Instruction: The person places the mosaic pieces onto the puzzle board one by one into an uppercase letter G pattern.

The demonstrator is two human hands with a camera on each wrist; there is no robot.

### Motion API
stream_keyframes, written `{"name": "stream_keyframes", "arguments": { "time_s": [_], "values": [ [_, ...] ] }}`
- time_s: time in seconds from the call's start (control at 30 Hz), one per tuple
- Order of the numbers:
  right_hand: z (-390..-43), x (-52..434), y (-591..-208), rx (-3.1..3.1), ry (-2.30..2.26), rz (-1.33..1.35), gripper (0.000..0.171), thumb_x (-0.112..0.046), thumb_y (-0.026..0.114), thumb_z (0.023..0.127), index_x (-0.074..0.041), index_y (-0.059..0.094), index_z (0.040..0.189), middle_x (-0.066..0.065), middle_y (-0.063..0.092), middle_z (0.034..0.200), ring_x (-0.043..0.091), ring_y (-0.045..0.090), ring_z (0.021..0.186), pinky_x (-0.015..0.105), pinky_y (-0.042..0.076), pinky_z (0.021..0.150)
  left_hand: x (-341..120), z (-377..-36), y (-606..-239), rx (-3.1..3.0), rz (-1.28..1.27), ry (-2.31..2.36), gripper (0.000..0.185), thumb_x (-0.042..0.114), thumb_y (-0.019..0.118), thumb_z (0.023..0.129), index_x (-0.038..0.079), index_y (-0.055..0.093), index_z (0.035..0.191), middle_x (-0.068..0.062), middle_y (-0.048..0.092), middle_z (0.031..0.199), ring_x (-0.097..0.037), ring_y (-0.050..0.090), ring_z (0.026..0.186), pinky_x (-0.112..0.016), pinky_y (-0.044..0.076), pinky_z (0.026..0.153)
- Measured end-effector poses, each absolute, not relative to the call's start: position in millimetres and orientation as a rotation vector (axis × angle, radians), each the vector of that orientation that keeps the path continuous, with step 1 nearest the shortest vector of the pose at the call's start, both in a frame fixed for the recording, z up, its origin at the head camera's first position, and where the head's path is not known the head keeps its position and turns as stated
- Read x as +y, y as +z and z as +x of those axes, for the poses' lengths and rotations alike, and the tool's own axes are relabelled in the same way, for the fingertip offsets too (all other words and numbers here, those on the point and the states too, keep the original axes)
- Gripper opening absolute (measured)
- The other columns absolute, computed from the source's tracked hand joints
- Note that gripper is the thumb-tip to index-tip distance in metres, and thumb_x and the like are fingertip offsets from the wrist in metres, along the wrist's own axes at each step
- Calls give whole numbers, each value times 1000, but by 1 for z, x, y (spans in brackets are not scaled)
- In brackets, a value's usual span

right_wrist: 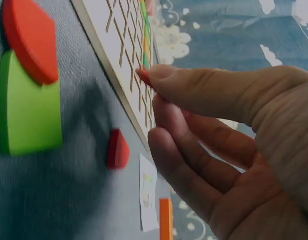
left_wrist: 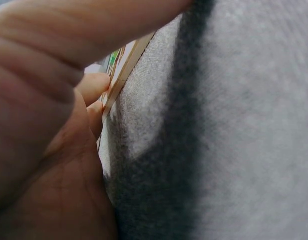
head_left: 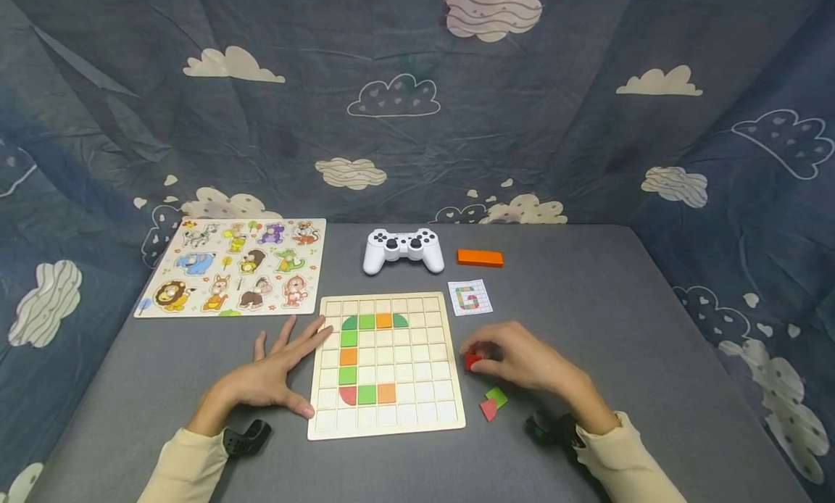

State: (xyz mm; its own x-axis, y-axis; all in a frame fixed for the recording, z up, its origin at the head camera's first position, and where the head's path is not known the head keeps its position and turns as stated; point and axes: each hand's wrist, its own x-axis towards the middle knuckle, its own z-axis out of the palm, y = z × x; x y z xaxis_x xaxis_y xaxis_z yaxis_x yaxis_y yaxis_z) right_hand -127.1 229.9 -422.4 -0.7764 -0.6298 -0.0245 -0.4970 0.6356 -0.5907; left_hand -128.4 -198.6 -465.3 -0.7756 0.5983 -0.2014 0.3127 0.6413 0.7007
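My right hand (head_left: 522,362) is curling over the red piece (head_left: 471,361) at lower centre-right without gripping it; my left hand (head_left: 274,372) is lying flat against the grid board (head_left: 391,416).

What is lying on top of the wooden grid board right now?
On the wooden grid board lie green, orange and one red tile, forming a partial letter shape. The left hand rests flat on the table with its fingertips at the board's left edge.

1. I see a dark blue cloth (head_left: 417,126) printed with white and outlined clouds draped behind and on both sides of the work area like a tent.
2. The cloth hangs in loose folds and creases.
3. A grey fabric-covered table (head_left: 587,307) fills the lower part of my head view.
4. The light is soft and dim, with faint shadows on the table.
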Motion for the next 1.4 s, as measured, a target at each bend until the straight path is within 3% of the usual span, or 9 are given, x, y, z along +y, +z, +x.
{"name": "stream_keyframes", "arguments": {
  "time_s": [0.33, 0.7, 0.9, 1.13, 1.4],
  "values": [
    [-131, 200, -426, 2599, -919, -963, 22, -18, 82, 83, -15, 76, 104, -13, 69, 85, 2, 56, 74, 23, 51, 66, -198, -128, -463, 2450, 736, 938, 127, 48, 90, 60, 18, 20, 162, -13, 0, 170, -49, -23, 149, -77, -24, 100],
    [-127, 168, -436, 2654, -861, -1058, 10, -14, 76, 89, -17, 76, 98, -12, 69, 84, 1, 55, 71, 19, 49, 67, -198, -129, -464, 2439, 732, 942, 127, 48, 90, 60, 18, 20, 162, -13, 1, 170, -49, -23, 148, -78, -24, 100],
    [-125, 155, -437, 2667, -850, -1034, 7, -19, 76, 89, -21, 75, 96, -16, 67, 82, 1, 55, 72, 18, 48, 69, -199, -129, -465, 2439, 723, 932, 127, 49, 89, 60, 18, 19, 162, -11, 0, 170, -47, -23, 149, -77, -23, 101],
    [-121, 145, -437, 2664, -921, -1005, 4, -23, 76, 89, -20, 74, 91, -15, 69, 76, -3, 56, 68, 17, 47, 65, -198, -129, -463, 2434, 707, 933, 127, 49, 90, 60, 19, 20, 162, -10, 1, 170, -46, -23, 150, -77, -23, 102],
    [-112, 134, -438, 2639, -934, -971, 6, -16, 78, 87, -18, 72, 86, -14, 64, 71, -5, 53, 64, 15, 47, 61, -199, -127, -460, 2436, 722, 948, 126, 46, 90, 61, 17, 20, 161, -12, 0, 170, -48, -24, 149, -78, -24, 100]
  ]
}}
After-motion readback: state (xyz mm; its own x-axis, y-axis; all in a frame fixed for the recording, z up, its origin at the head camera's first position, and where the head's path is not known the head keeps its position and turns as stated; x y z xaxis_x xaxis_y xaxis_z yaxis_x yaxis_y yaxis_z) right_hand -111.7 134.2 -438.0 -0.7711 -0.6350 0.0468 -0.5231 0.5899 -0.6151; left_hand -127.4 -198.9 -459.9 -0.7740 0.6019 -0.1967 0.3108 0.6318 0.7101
